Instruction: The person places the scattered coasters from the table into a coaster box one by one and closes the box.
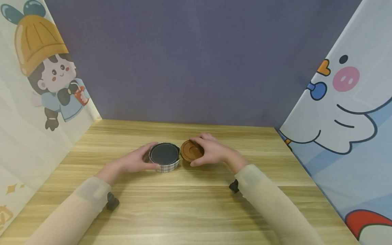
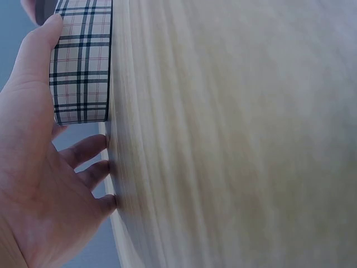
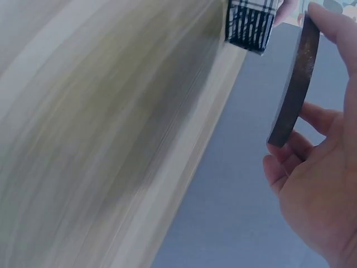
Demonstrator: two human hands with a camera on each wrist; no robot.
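On the middle of the wooden table point(image 1: 196, 211), the left hand point(image 1: 134, 161) is curling round the plaid round tin point(image 1: 164, 157), steadying it, while the right hand point(image 1: 211, 151) is gripping the brown wooden lid point(image 1: 190, 150) by its edge, tilted, just right of the tin. Judging by this, the lid is off; any further move calls for a firm, level grip on it.

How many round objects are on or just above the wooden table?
2. A plaid-sided round tin stands at the table's centre, gripped by the left hand. A brown wooden lid is just right of it, held in the right hand.
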